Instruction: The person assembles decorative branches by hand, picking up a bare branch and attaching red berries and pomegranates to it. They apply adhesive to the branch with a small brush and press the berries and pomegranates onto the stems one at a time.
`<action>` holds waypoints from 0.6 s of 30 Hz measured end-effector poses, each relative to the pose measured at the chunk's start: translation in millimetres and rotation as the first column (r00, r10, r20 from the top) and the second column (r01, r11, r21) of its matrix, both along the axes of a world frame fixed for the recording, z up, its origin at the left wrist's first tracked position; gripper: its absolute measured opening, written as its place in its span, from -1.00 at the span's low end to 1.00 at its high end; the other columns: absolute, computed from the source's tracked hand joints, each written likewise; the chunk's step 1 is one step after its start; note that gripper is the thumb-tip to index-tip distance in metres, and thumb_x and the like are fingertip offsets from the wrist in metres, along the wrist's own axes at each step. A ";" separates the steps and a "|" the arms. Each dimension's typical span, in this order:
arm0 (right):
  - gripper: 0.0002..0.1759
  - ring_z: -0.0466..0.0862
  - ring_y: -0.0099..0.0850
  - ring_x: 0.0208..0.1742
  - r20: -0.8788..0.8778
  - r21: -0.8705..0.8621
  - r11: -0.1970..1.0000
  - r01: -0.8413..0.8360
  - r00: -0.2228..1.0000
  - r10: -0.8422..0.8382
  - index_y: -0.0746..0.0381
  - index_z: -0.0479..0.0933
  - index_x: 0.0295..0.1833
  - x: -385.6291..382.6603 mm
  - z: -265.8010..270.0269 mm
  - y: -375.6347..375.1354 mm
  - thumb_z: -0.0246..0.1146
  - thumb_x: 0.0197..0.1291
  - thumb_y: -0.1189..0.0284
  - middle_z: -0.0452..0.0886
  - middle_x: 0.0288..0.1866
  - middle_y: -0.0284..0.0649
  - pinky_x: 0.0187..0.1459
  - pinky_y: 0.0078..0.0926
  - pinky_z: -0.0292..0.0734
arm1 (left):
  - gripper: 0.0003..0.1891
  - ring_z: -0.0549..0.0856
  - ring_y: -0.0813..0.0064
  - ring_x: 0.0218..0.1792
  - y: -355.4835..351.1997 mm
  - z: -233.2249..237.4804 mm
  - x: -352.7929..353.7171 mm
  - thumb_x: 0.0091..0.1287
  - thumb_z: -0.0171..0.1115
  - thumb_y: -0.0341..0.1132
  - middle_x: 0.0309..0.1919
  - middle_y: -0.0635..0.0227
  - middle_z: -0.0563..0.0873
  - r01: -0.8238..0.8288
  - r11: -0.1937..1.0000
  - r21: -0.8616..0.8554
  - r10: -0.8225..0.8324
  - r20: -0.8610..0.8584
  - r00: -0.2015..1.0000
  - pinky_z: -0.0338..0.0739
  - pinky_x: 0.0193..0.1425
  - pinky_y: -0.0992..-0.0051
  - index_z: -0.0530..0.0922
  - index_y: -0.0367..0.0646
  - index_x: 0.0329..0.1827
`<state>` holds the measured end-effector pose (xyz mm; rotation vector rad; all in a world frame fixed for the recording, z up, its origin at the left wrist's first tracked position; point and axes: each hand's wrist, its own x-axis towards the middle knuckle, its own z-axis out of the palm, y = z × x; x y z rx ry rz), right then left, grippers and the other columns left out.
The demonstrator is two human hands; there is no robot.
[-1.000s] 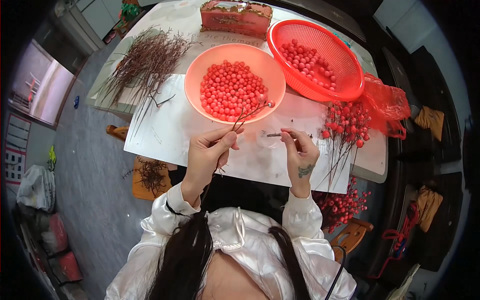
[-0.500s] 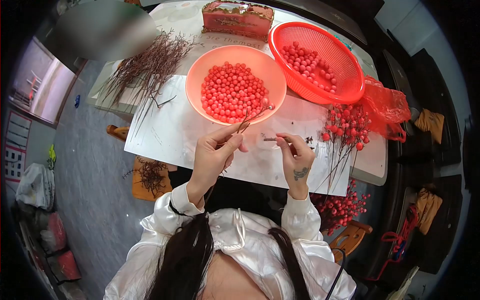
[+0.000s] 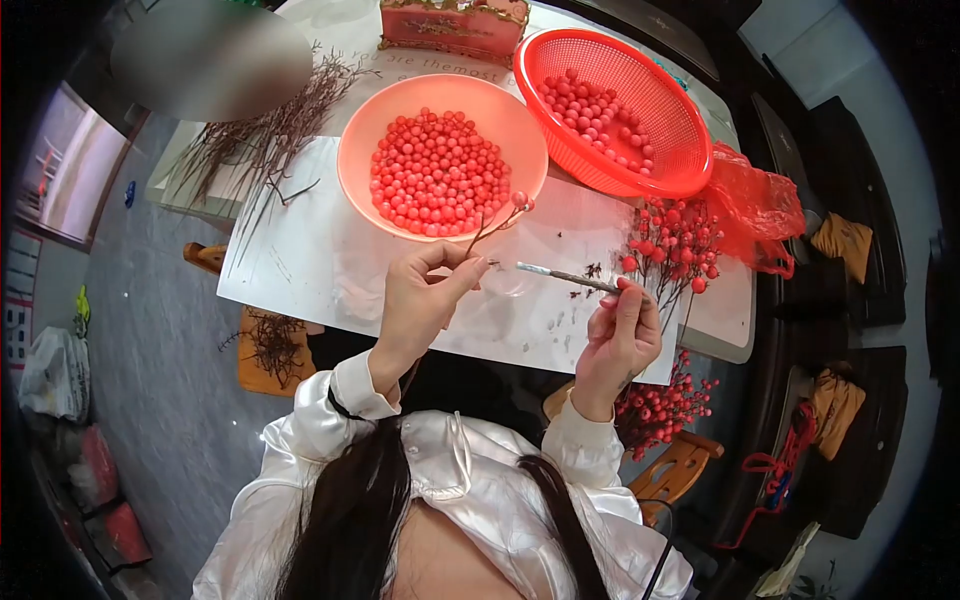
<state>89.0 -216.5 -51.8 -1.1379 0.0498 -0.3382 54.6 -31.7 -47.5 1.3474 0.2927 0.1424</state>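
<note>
My left hand pinches a thin brown artificial berry stem, whose berry tips reach over the near rim of the peach bowl. Loose red berries fill the bottom of that bowl. In my right hand, fingers are closed around a slim dark stick with a pale tip, perhaps a small brush. Its tip points left toward the stem, with a gap between them. Finished-looking red berry sprays lie to the right of my right hand.
A red mesh basket with more berries stands behind at the right, near a red plastic bag. Bare brown twigs lie at the left on the table. Behind is a pink box. More berry sprays sit beside a wooden chair.
My right hand has moved right and turned, so more of the stick and its pale tip shows. My left hand still holds the stem. The whole view has shifted slightly.
</note>
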 end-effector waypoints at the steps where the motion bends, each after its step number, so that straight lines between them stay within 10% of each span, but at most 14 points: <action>1: -0.82 0.24 -0.72 -0.72 0.003 0.021 1.000 0.005 1.000 -0.005 0.35 0.51 -0.22 -0.3 -0.2 -0.1 0.17 0.23 0.42 0.52 -0.53 -0.28 -0.69 -0.80 0.03 | -0.85 0.37 0.83 -0.75 -2.4 0.5 0.8 0.19 0.26 -0.35 -0.61 0.45 0.59 -0.002 1.000 0.010 0.002 0.002 1.000 0.13 -0.74 0.76 0.62 -0.28 -0.35; 18: -0.83 0.23 -0.72 -0.72 0.033 -0.042 0.999 0.019 0.999 -0.018 0.34 0.52 -0.23 -6.6 4.9 4.1 0.19 0.22 0.42 0.51 -0.54 -0.30 -0.70 -0.78 0.02 | -0.84 0.61 0.65 -0.56 -12.5 -1.6 7.5 0.17 0.25 -0.37 -0.57 0.35 0.66 0.035 0.978 0.206 -0.030 -0.026 0.999 0.45 -0.49 0.67 0.62 -0.34 -0.36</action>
